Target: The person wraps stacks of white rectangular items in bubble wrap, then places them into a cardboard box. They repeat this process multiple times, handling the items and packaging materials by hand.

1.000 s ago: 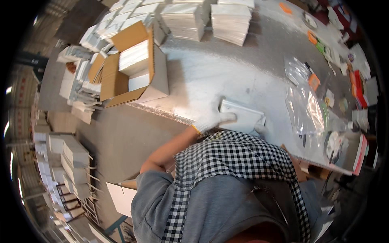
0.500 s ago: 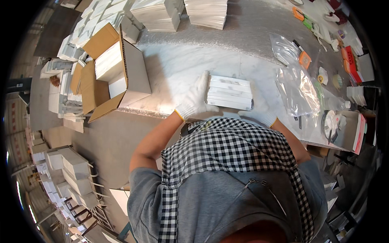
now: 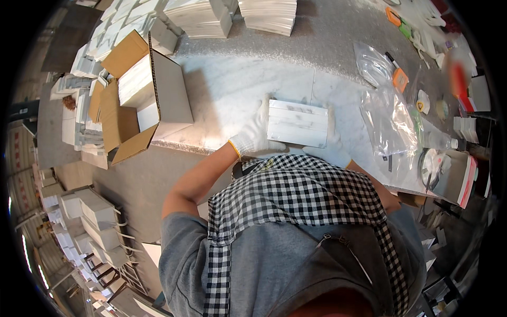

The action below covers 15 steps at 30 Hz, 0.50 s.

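Note:
A block of white marble tile strips [image 3: 298, 122] lies between my two hands on the pale marble slab of the worktop. My left hand [image 3: 254, 132], in a white knitted glove with a yellow cuff edge, presses along the block's left side with its thumb at the near edge. On the other side my right hand [image 3: 334, 147], gloved the same way, wraps the right side and near right corner. The strips lie side by side with their edges close together. Parts of both hands' fingers are hidden behind the block or blend into the bright slab.
An open cardboard box [image 3: 171, 95] with white tiles inside stands at the left. Tile stacks [image 3: 266, 16] line the far side. On the right lie clear plastic bags [image 3: 388, 119], an orange tape measure [image 3: 400, 79], a plastic bottle [image 3: 441, 140] and a tray [image 3: 454, 177] of small items.
The strips, uneven and stepped earlier, now sit flush as one flat block. My right hand has drawn slightly left and inward against it. The whole view has shifted a little.

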Motion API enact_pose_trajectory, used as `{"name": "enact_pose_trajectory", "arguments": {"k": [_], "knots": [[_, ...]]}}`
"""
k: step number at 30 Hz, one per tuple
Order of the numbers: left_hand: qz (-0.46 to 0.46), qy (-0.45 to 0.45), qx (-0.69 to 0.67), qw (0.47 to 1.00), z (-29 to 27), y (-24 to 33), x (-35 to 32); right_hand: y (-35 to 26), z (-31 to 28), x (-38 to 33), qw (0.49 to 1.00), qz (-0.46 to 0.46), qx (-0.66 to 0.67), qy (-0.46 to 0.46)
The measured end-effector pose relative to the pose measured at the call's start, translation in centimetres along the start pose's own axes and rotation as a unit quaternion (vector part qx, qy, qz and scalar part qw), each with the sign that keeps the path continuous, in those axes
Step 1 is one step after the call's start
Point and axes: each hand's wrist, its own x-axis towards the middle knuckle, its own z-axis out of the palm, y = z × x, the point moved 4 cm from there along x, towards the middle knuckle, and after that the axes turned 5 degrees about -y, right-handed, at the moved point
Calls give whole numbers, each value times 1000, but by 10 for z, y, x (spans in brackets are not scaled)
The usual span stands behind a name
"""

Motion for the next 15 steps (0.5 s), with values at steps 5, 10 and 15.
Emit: {"name": "enact_pose_trajectory", "arguments": {"k": [5, 10, 15], "knots": [[-14, 13, 46, 999, -2, -16, -6, 5, -3, 8, 997, -41, 31, -64], [22, 1, 25, 999, -22, 2, -13, 10, -15, 28, 978, -123, -108, -130], [32, 18, 20, 999, -18, -2, -14, -3, -27, 20, 957, -102, -255, -97]]}}
